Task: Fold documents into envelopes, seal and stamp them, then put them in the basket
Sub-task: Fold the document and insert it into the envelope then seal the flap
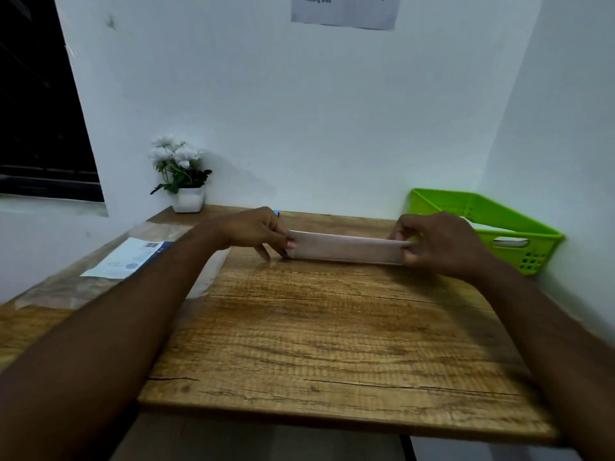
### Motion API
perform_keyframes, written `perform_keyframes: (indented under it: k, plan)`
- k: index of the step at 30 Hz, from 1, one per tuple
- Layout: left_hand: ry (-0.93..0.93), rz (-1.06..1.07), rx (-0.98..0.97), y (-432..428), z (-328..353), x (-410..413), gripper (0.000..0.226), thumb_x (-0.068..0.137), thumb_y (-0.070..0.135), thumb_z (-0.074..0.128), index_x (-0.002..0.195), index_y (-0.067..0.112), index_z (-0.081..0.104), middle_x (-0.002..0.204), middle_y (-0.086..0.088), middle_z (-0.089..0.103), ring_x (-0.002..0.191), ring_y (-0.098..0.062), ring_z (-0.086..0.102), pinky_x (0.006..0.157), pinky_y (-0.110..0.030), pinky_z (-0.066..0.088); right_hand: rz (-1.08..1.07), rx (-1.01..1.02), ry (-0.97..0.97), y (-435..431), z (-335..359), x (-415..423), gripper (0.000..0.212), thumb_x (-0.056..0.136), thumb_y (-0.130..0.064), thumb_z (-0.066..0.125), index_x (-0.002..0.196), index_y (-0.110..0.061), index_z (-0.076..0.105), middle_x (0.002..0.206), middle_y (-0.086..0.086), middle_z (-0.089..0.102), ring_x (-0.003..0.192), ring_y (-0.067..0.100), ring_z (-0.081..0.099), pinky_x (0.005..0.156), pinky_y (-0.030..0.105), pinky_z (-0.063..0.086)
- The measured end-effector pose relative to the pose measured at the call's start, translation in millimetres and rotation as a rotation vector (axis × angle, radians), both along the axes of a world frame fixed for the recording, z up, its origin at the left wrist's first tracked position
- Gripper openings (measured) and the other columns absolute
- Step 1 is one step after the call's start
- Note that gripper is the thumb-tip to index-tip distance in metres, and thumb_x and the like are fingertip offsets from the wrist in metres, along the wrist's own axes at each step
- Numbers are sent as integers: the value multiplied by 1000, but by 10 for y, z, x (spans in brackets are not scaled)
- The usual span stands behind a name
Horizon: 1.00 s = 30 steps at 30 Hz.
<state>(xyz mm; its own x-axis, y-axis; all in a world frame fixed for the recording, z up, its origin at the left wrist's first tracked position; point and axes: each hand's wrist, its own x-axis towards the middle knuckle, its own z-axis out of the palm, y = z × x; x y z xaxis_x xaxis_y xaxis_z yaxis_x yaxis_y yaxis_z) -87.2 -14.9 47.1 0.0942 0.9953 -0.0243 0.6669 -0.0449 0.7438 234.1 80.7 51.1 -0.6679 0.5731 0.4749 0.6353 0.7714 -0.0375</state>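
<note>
A long pale envelope [346,248] is held by both ends just above the far part of the wooden table [332,334]. My left hand [256,229] pinches its left end, fingers curled round the edge. Its right end is pinched by my right hand [439,242]. The green basket [519,216] stands at the far right against the wall, just behind my right hand, with white paper inside it. A small blue object [277,213] peeks out behind my left hand; most of it is hidden.
A clear plastic packet with a white and blue label [129,257] lies on the table's left side. A white pot of white flowers [181,181] stands at the back left. White walls close the back and right. A printed notice [342,10] hangs above.
</note>
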Motion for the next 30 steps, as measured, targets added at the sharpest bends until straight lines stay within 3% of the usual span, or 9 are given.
perform_keyframes:
  k: [4, 8, 11, 13, 15, 18, 23, 30]
  plan:
    - [156, -20, 22, -58, 2, 42, 23, 88, 18, 65, 108, 10, 73, 92, 16, 72, 82, 5, 64, 69, -16, 54, 93, -13, -162, -25, -73, -89, 30, 58, -33, 56, 88, -34, 58, 91, -14, 72, 93, 12, 68, 79, 30, 47]
    - [218, 5, 66, -83, -4, 18, 20, 88, 14, 66, 106, 12, 74, 83, 19, 71, 74, 5, 62, 64, -12, 51, 150, -89, -205, -113, -170, -208, 56, 64, -23, 46, 117, -33, 60, 115, -3, 70, 106, 22, 63, 93, 36, 46]
    - [407, -20, 82, -102, 4, -48, 27, 88, 5, 64, 110, 18, 72, 97, 14, 74, 89, -6, 65, 74, -13, 47, 197, -260, -288, -201, -233, -266, 69, 74, -21, 46, 140, -40, 46, 147, -7, 49, 130, 15, 49, 110, 35, 36]
    - [479, -10, 68, -107, 2, -80, 31, 87, 2, 64, 112, 19, 71, 113, 3, 71, 102, -12, 63, 84, -13, 45, 242, -332, -355, -243, -271, -315, 63, 89, -22, 52, 146, -42, 37, 156, -9, 34, 139, 11, 37, 116, 30, 26]
    - [497, -2, 71, -101, 1, -69, 30, 88, 3, 63, 113, 18, 70, 117, 2, 68, 99, -11, 62, 85, -9, 45, 264, -420, -379, -274, -302, -355, 57, 97, -33, 55, 148, -44, 32, 159, -12, 24, 143, 7, 29, 116, 24, 19]
    - [483, -7, 91, -84, -21, 34, 29, 90, 14, 64, 119, 11, 67, 118, 7, 63, 87, 4, 52, 68, 7, 33, 269, -494, -367, -267, -337, -388, 58, 93, -54, 53, 147, -46, 32, 159, -16, 21, 144, 2, 23, 116, 22, 15]
    - [458, -78, 86, -13, -107, 178, 37, 82, 31, 73, 117, 23, 67, 126, 7, 62, 113, -8, 54, 82, -9, 38, 285, -522, -289, -240, -353, -381, 50, 95, -46, 54, 143, -40, 41, 156, -16, 30, 140, 1, 30, 110, 17, 20]
    - [441, -89, 90, -2, -106, 202, 35, 79, 29, 76, 112, 20, 70, 113, 7, 66, 97, -4, 58, 74, -12, 43, 274, -558, -259, -229, -344, -348, 49, 94, -48, 54, 141, -35, 44, 150, -20, 36, 136, -2, 33, 111, 19, 23]
